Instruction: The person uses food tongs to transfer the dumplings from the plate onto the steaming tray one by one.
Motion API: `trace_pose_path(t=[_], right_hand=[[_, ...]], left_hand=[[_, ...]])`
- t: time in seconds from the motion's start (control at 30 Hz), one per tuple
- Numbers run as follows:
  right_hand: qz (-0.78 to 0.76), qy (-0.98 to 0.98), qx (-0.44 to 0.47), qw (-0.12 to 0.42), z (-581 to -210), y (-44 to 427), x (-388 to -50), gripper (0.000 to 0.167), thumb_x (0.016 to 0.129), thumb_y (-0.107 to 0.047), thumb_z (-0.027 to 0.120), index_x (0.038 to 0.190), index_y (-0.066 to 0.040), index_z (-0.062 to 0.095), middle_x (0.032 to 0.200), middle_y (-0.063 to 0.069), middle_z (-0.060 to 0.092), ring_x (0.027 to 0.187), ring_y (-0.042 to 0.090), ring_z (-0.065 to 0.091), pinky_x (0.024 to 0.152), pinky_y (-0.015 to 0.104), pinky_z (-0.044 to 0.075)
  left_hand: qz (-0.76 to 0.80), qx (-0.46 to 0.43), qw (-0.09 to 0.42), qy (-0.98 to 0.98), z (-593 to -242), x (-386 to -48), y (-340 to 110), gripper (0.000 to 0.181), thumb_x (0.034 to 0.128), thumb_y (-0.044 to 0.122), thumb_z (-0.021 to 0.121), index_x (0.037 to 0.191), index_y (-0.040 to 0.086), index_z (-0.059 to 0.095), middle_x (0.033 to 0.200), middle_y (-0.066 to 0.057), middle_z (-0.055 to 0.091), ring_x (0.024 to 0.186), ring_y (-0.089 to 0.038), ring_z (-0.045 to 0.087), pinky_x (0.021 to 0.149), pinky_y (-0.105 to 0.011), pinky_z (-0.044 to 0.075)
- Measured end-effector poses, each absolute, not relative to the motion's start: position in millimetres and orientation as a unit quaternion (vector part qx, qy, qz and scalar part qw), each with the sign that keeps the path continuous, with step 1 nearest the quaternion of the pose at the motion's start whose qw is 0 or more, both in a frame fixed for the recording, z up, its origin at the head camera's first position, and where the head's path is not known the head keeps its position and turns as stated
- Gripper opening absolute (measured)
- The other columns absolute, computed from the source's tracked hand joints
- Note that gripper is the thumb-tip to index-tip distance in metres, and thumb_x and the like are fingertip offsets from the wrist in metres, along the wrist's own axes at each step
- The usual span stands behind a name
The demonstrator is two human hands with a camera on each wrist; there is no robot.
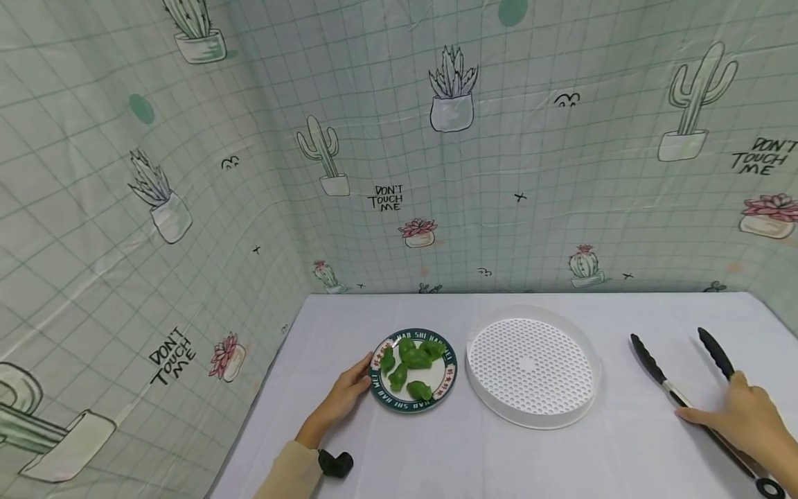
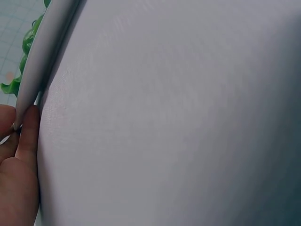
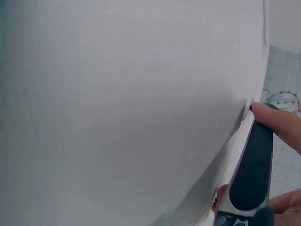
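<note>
In the head view, my left hand [image 1: 348,389] pinches the left rim of a round plate [image 1: 408,407] with a dark green, lettered border. Several glossy green pieces [image 1: 416,358], perhaps cut pepper or leaves, lie on it. The left wrist view shows fingertips [image 2: 31,123] against the plate's white underside [image 2: 47,47]. At the right, my right hand [image 1: 742,416] grips tongs [image 1: 676,394] with black tips spread wide apart. A dark handle part of the tongs lies between thumb and fingers in the right wrist view; the palm is hidden there.
A round white tray with a perforated surface [image 1: 530,364] sits between the plate and the tongs. White cloth [image 1: 436,457] covers the table. Patterned fabric with cactus drawings [image 1: 486,180] hangs behind and to the left. A black device [image 1: 335,464] is at the left wrist.
</note>
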State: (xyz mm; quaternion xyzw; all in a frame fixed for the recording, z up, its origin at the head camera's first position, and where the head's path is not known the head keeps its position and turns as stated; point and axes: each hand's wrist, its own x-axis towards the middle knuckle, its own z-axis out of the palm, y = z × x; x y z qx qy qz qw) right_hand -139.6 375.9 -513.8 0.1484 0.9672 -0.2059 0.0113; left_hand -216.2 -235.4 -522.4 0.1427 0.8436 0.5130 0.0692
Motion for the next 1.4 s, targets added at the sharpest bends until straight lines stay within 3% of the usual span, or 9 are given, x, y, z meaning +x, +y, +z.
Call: trace_pose_path(t=[0.3,0.4,0.5,0.57,0.77,0.97,1.13,1.3,1.4], right_hand=[[-0.199,0.976,0.092,0.003,-507.1,384.6,-132.2,0.124,0.073,-0.053,0.083,0.124,0.04,0.019,0.111,0.061,0.035,0.096,0.07,0.046,0.074,0.068,0.048],[-0.209,0.975,0.071,-0.006,-502.1,383.1,-131.7,0.123,0.077,-0.053,0.08,0.127,0.039,0.017,0.102,0.057,0.045,0.085,0.062,0.054,0.068,0.063,0.051],[-0.223,0.973,0.052,-0.008,-495.4,377.3,-130.2,0.12,0.08,-0.051,0.078,0.132,0.036,0.013,0.076,0.034,0.055,0.066,0.038,0.053,0.057,0.046,0.05],[-0.23,0.972,0.043,-0.01,-490.5,372.3,-128.9,0.118,0.082,-0.05,0.076,0.134,0.034,0.012,0.067,0.015,0.046,0.062,0.024,0.044,0.052,0.036,0.041],[-0.23,0.973,0.035,-0.001,-473.0,350.6,-122.2,0.11,0.086,-0.051,0.073,0.136,0.03,0.018,0.089,0.036,0.049,0.076,0.039,0.048,0.061,0.045,0.046],[-0.279,0.96,0.023,0.021,-455.7,323.7,-117.7,0.099,0.09,-0.048,0.07,0.143,0.023,0.024,0.084,0.013,0.05,0.075,0.025,0.048,0.057,0.033,0.043],[-0.314,0.948,-0.008,0.041,-445.0,297.3,-117.6,0.094,0.09,-0.047,0.07,0.146,0.017,0.03,0.118,0.038,0.055,0.1,0.047,0.055,0.072,0.059,0.051],[-0.354,0.932,-0.071,0.023,-445.2,266.6,-115.5,0.084,0.087,-0.037,0.077,0.146,0.01,0.04,0.132,0.038,0.052,0.107,0.042,0.057,0.075,0.049,0.054],[-0.376,0.921,-0.106,0.018,-445.4,246.9,-115.8,0.079,0.085,-0.031,0.079,0.144,0.008,0.045,0.134,0.035,0.053,0.109,0.04,0.058,0.072,0.034,0.053]], left_hand=[[0.538,0.133,0.066,0.83,-529.8,-219.2,-235.4,0.05,0.1012,-0.004,0.046,0.147,-0.015,0.03,0.152,-0.03,0.034,0.143,-0.044,0.029,0.117,-0.053,0.02],[0.536,0.128,0.071,0.831,-528.7,-218.6,-235.9,0.051,0.1019,-0.002,0.046,0.148,-0.014,0.03,0.152,-0.029,0.034,0.144,-0.043,0.028,0.117,-0.051,0.019],[0.54,0.126,0.074,0.829,-526.7,-217.0,-236.5,0.051,0.1024,0.0,0.047,0.149,-0.013,0.03,0.154,-0.028,0.033,0.145,-0.042,0.025,0.118,-0.051,0.017],[0.544,0.127,0.074,0.826,-526.2,-216.5,-236.6,0.051,0.1026,0.001,0.047,0.149,-0.013,0.03,0.154,-0.027,0.032,0.145,-0.042,0.024,0.118,-0.05,0.016],[0.559,0.117,0.089,0.816,-528.6,-216.3,-236.4,0.052,0.1032,0.001,0.046,0.15,-0.011,0.028,0.157,-0.025,0.029,0.146,-0.04,0.021,0.118,-0.05,0.015],[0.581,0.104,0.102,0.801,-527.5,-217.9,-235.1,0.053,0.1037,0.001,0.044,0.152,-0.008,0.027,0.159,-0.023,0.025,0.148,-0.038,0.018,0.12,-0.049,0.013],[0.586,0.092,0.103,0.799,-524.0,-217.7,-233.2,0.053,0.1029,0.0,0.045,0.152,-0.008,0.028,0.158,-0.023,0.027,0.148,-0.038,0.019,0.119,-0.049,0.014],[0.582,0.083,0.101,0.803,-524.7,-216.5,-233.1,0.052,0.1029,0.0,0.044,0.152,-0.007,0.028,0.158,-0.023,0.028,0.147,-0.039,0.019,0.119,-0.051,0.015],[0.584,0.087,0.103,0.8,-527.1,-216.5,-233.5,0.052,0.1031,0.0,0.044,0.152,-0.008,0.027,0.158,-0.024,0.028,0.147,-0.04,0.019,0.119,-0.051,0.014]])
